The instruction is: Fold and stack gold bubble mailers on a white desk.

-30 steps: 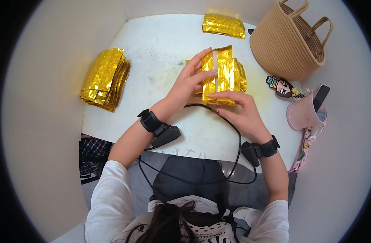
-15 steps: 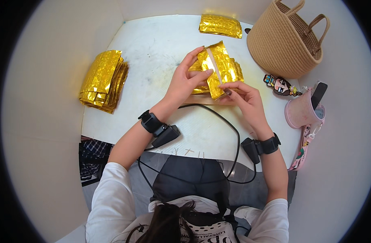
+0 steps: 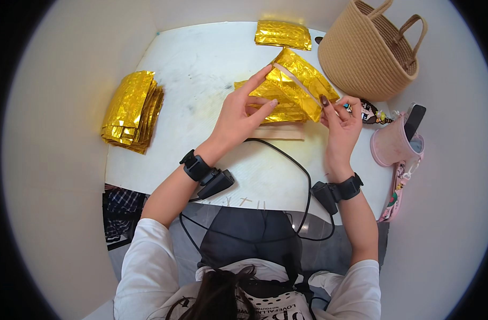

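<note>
A gold foil sheet [image 3: 297, 69] with a narrow pale strip [image 3: 296, 81] across it is tilted up above a pile of gold foil sheets [image 3: 278, 111]. My right hand [image 3: 342, 120] pinches the sheet's lower right corner, near the strip's end. At the upper left edge, my left hand [image 3: 238, 112] has its index fingertip against the foil. Its thumb stands apart, over the pile, and the fingers are spread. Flat pale strips [image 3: 280, 133] lie along the pile's near side.
A thick stack of gold foil [image 3: 129, 109] stands at the left, a smaller stack [image 3: 283, 35] at the back. On the right are a woven basket [image 3: 361, 58], a pink cup [image 3: 389, 143] holding a dark object, and a beaded figure [image 3: 368, 113]. A black cable [image 3: 286, 150] loops between my wrist straps.
My right hand has moved right and slightly up with the sheet's corner, swinging the sheet to a slant. My left thumb has come off the foil. More of the pile below shows.
</note>
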{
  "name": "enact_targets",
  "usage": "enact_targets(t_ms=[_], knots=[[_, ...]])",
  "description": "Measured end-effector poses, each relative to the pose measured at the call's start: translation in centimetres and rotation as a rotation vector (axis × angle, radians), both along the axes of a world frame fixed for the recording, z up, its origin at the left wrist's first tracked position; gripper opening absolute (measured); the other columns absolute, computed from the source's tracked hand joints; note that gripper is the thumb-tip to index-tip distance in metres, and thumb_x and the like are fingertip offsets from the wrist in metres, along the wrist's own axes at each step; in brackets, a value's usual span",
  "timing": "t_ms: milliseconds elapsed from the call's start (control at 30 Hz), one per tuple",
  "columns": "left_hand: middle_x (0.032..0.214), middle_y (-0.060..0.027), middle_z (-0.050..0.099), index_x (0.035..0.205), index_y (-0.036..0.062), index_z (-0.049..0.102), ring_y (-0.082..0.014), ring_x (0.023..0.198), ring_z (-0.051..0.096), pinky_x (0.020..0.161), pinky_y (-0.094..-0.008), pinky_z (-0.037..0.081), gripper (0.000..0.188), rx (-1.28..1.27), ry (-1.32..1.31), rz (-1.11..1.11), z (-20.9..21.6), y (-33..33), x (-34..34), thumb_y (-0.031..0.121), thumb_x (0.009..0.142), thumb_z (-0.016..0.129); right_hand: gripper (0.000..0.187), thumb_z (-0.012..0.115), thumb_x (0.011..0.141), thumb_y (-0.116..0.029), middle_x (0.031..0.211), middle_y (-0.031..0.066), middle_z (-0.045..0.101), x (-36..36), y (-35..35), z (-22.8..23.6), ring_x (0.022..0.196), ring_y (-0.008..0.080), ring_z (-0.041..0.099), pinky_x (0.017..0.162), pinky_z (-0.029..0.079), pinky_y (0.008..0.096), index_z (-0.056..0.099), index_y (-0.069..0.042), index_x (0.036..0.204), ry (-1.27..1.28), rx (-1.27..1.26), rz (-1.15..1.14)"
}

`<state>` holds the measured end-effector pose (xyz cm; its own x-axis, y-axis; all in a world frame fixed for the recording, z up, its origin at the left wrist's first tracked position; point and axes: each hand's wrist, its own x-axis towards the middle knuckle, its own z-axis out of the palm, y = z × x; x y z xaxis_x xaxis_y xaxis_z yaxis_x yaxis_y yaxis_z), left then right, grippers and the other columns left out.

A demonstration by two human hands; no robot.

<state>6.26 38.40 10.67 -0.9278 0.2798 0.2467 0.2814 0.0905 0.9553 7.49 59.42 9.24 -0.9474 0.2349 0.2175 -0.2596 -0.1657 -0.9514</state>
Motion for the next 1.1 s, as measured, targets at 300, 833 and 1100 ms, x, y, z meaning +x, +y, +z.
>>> enact_targets(t_ms=[300,833,1100], knots=[[0.143,-0.0205,0.035,0.148,0.0137,0.026,-0.0154,0.097,0.061,0.076,-0.0252,0.053,0.068,-0.049,0.008,0.019,0.2,0.1,0.1,0.005,0.088,0.058,0.026,0.064,0.088,-0.006,0.092,0.0111,0.068,-0.1,-0.1,-0.3,0.081,0.0126,0.064,0.074,0.053,0.0242,0.051,-0.004,0.111,-0.079,-0.126,-0.001],[0.13,-0.0134,0.049,0.131,0.0066,0.041,-0.018,0.084,0.067,0.063,-0.0215,0.05,0.04,0.16,0.109,0.165,0.4,0.3,0.1,0.015,0.094,0.052,0.051,0.068,0.078,0.006,0.124,0.0214,0.057,-0.2,-0.3,0.1,0.096,0.0206,0.066,0.08,0.054,0.0249,0.047,0.0,0.124,-0.047,-0.111,0.156],[0.113,-0.0178,0.062,0.118,0.0094,0.047,-0.0176,0.072,0.068,0.062,-0.0218,0.052,0.032,0.371,-0.184,0.243,0.2,-0.8,-0.9,0.034,0.098,0.046,0.058,0.068,0.075,0.01,0.127,0.0215,0.055,-0.1,-0.2,0.5,0.089,0.018,0.068,0.078,0.054,0.0237,0.044,0.001,0.128,-0.03,-0.054,0.237]])
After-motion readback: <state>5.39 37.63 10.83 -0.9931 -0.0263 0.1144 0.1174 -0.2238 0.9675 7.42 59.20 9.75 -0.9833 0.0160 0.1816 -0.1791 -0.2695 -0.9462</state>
